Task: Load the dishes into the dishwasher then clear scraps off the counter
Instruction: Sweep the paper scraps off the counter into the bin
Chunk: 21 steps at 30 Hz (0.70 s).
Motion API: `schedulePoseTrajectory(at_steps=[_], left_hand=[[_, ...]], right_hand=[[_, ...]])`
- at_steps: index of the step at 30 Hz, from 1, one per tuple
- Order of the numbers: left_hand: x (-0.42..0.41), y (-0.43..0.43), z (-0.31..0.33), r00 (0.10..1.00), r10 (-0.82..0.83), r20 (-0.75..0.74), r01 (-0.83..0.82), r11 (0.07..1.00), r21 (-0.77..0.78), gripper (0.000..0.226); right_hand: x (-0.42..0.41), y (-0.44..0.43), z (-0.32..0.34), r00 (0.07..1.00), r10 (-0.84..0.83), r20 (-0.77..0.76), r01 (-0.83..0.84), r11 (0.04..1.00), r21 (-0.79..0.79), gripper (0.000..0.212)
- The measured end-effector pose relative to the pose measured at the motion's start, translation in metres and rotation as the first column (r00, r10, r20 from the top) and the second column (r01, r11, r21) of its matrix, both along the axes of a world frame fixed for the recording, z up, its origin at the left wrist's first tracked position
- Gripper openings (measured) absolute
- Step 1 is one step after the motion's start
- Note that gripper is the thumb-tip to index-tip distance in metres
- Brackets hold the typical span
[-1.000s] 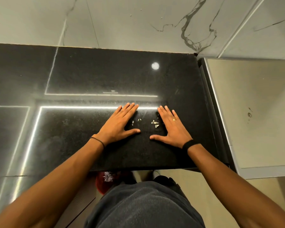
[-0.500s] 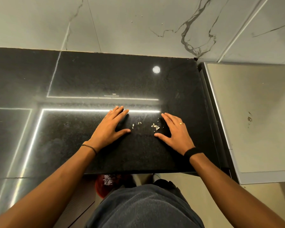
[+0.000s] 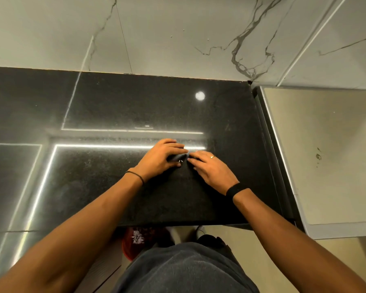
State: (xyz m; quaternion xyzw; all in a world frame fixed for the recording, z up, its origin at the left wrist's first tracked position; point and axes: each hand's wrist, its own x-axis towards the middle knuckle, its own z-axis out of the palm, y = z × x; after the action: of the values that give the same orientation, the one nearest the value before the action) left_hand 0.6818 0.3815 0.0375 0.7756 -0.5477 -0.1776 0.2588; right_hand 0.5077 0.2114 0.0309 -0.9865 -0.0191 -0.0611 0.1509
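**Black counter [image 3: 114, 102]: scraps [image 3: 180, 160] penned between two hands**

Palm-down on it lie the left hand [image 3: 161, 159] and the right hand [image 3: 211, 170], fingers relaxed and gripping nothing, fingertips almost meeting. The few pale scraps sit in the gap between them

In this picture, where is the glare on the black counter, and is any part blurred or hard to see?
Head view: a round lamp reflection and bright strip reflections glare on the polished counter; the left hand and right hand look slightly smeared at the fingers, and the scraps between them sit in shadow, barely visible.
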Motion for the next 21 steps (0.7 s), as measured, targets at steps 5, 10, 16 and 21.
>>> schedulePoseTrajectory(at_steps=[5, 10, 16, 21], left_hand=[[-0.010, -0.019, 0.008, 0.976, -0.191, 0.102, 0.187, 0.981, 0.053, 0.032], [-0.013, -0.011, 0.009, 0.978, -0.154, 0.144, 0.156, 0.988, -0.007, 0.022], [-0.007, -0.009, 0.015, 0.974, -0.161, 0.159, 0.164, 0.987, -0.006, 0.034], [-0.018, 0.006, 0.002, 0.923, -0.271, 0.271, 0.269, 0.962, 0.045, 0.032]], right_hand=[[-0.022, -0.017, 0.010, 1.000, 0.006, -0.016, -0.007, 0.999, -0.043, 0.029], [-0.019, -0.026, 0.015, 0.986, -0.167, -0.020, 0.168, 0.979, 0.115, 0.026], [0.000, -0.014, 0.019, 0.991, -0.105, -0.083, 0.115, 0.986, 0.125, 0.031], [-0.023, -0.016, 0.012, 0.997, 0.026, -0.077, -0.022, 0.999, 0.047, 0.029]])
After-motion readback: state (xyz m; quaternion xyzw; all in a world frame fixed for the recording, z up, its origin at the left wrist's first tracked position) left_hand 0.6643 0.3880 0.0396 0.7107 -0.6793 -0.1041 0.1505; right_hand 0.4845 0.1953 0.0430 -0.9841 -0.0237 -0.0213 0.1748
